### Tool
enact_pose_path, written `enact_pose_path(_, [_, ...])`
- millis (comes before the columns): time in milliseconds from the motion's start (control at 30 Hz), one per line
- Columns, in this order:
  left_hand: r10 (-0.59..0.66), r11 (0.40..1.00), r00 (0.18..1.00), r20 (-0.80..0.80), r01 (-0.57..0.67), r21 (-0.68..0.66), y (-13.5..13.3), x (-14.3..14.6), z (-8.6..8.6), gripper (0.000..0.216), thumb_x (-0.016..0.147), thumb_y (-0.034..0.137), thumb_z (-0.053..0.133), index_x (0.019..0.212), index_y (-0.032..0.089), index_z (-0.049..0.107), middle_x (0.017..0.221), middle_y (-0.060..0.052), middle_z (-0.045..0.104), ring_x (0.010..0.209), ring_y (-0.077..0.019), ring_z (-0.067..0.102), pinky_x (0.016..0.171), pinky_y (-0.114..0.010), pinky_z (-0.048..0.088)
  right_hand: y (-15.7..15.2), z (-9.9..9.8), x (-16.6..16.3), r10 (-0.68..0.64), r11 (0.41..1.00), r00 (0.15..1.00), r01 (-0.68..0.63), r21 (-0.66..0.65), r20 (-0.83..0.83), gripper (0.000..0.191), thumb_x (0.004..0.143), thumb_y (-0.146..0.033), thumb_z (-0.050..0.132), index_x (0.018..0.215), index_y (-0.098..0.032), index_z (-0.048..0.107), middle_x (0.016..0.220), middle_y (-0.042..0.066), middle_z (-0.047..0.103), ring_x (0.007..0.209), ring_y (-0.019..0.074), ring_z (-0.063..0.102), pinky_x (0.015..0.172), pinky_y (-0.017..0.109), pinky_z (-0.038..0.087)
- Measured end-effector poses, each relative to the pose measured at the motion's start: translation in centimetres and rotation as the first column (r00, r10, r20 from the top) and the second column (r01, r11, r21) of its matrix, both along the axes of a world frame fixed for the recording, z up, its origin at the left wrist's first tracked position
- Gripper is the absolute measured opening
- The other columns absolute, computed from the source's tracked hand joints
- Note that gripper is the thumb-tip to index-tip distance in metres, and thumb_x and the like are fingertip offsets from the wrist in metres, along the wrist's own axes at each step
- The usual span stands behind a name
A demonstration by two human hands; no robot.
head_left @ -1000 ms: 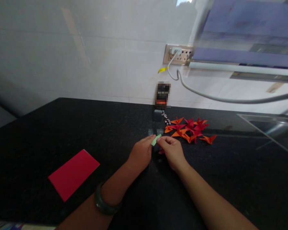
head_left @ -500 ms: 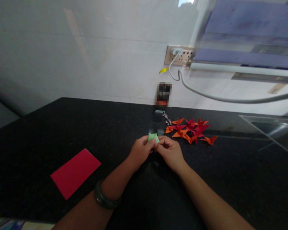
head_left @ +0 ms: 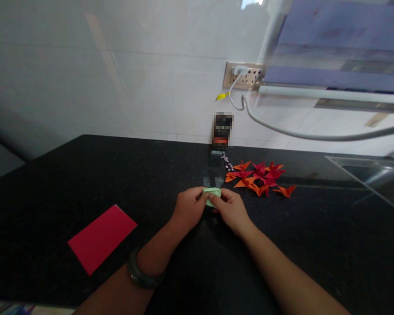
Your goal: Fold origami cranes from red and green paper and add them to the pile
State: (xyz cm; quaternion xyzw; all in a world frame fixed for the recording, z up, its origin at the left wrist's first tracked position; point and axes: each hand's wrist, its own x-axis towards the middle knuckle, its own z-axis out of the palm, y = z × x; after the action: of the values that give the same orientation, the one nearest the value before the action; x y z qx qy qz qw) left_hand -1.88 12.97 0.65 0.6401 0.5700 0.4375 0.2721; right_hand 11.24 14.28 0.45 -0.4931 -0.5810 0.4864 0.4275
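Observation:
A small piece of folded light green paper [head_left: 212, 191] is held between both hands over the dark countertop. My left hand [head_left: 190, 206] pinches its left side, the thumb lying on the near face. My right hand [head_left: 231, 209] grips the right side, its thumb pressed on the paper close to the left thumb. The fingers behind the paper are mostly hidden. Just beyond my right hand lies a cluster of red and orange folded paper cranes [head_left: 259, 178]. A bangle circles my left wrist.
A red rectangular packet or stack of paper [head_left: 102, 239] lies at the left on the black counter [head_left: 68, 179]. Against the wall leans a blurred-out phone-like object [head_left: 222, 130] with a beaded strap [head_left: 228, 163]. A glass-edged panel [head_left: 370, 181] is at right; a white cable [head_left: 301, 134] hangs above.
The green paper has turned, now showing a flatter, wider face. My right thumb has moved left across it, and both hands have shifted slightly. The cranes and red packet stay put.

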Motion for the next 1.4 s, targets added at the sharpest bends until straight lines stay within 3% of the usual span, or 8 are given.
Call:
enact_pose_path(300, [0.03, 0.998, 0.999, 0.037, -0.028, -0.051, 0.3, -0.1, 0.2, 0.027, 0.079, 0.031, 0.042, 0.069, 0.014, 0.06, 0.059, 0.001, 0.057, 0.054, -0.0122, 0.049, 0.05, -0.022, 0.036, -0.1, 0.3, -0.2, 0.081, 0.985, 0.994, -0.09, -0.145, -0.07, 0.016, 0.065, -0.027, 0.057, 0.056, -0.016, 0.05, 0.051, -0.005, 0.047, 0.045, 0.0071, 0.042, 0.044, 0.019, 0.04])
enact_pose_path(533, [-0.061, 0.998, 0.997, -0.04, 0.061, -0.009, 0.0, 0.0, 0.3, 0.027, 0.079, 0.031, 0.043, 0.069, 0.015, 0.061, 0.058, 0.002, 0.054, 0.055, -0.0111, 0.049, 0.053, -0.022, 0.035, 0.1, -0.2, -0.1, 0.044, 0.992, 0.999, -0.046, -0.119, -0.018, 0.022, 0.069, -0.035, 0.056, 0.059, -0.016, 0.051, 0.049, -0.005, 0.048, 0.042, 0.0074, 0.043, 0.039, 0.019, 0.037])
enact_pose_path(800, [-0.004, 0.997, 0.978, 0.211, 0.02, -0.071, 0.6, -0.3, 0.1, 0.024, 0.076, 0.034, 0.047, 0.07, 0.014, 0.059, 0.06, 0.0, 0.059, 0.055, -0.0123, 0.052, 0.052, -0.022, 0.041, 0.5, -0.4, 0.3, 0.156, 0.988, 0.988, -0.156, -0.018, -0.006, 0.015, 0.066, -0.029, 0.06, 0.064, -0.018, 0.05, 0.049, -0.007, 0.048, 0.042, 0.0071, 0.044, 0.04, 0.018, 0.037])
enact_pose_path(1033, [-0.14, 0.957, 0.829, 0.541, 0.253, -0.14, 0.4, -0.2, 0.9, 0.031, 0.067, 0.033, 0.063, 0.088, 0.011, 0.064, 0.081, -0.006, 0.068, 0.071, -0.0162, 0.061, 0.064, -0.026, 0.047, 0.7, -0.5, 0.5, 0.093, 0.995, 0.996, -0.093, -0.044, -0.009, 0.023, 0.074, -0.036, 0.052, 0.061, -0.017, 0.05, 0.043, -0.007, 0.046, 0.036, 0.0065, 0.04, 0.038, 0.018, 0.031])
enact_pose_path(1133, [-0.168, 0.934, 0.811, 0.561, 0.313, -0.173, 0.3, -0.3, 1.2, 0.032, 0.068, 0.035, 0.061, 0.089, 0.011, 0.065, 0.077, -0.006, 0.068, 0.07, -0.0163, 0.061, 0.066, -0.027, 0.048, 0.7, -0.3, 0.6, 0.08, 0.996, 0.997, -0.08, -0.048, -0.007, 0.024, 0.073, -0.038, 0.053, 0.06, -0.017, 0.05, 0.043, -0.007, 0.046, 0.035, 0.0066, 0.039, 0.037, 0.019, 0.03])
enact_pose_path(1267, [-0.096, 0.942, 0.81, 0.579, 0.262, -0.211, 0.4, -0.3, 1.2, 0.031, 0.071, 0.039, 0.059, 0.082, 0.011, 0.066, 0.076, -0.005, 0.067, 0.069, -0.0156, 0.061, 0.066, -0.028, 0.049, 0.7, -0.4, 0.5, 0.059, 0.998, 0.997, -0.059, 0.006, 0.049, 0.026, 0.067, -0.038, 0.06, 0.057, -0.018, 0.048, 0.041, -0.007, 0.044, 0.035, 0.0064, 0.038, 0.035, 0.018, 0.028])
enact_pose_path(1400, [-0.012, 0.944, 0.761, 0.649, 0.223, -0.244, 0.5, -0.1, 1.0, 0.033, 0.07, 0.041, 0.06, 0.081, 0.01, 0.064, 0.076, -0.006, 0.067, 0.066, -0.0139, 0.061, 0.064, -0.026, 0.049, 0.7, -0.5, 0.3, 0.046, 0.999, 0.998, -0.047, 0.0, -0.047, 0.024, 0.063, -0.036, 0.065, 0.069, -0.019, 0.048, 0.048, -0.009, 0.045, 0.036, 0.0063, 0.04, 0.035, 0.018, 0.033])
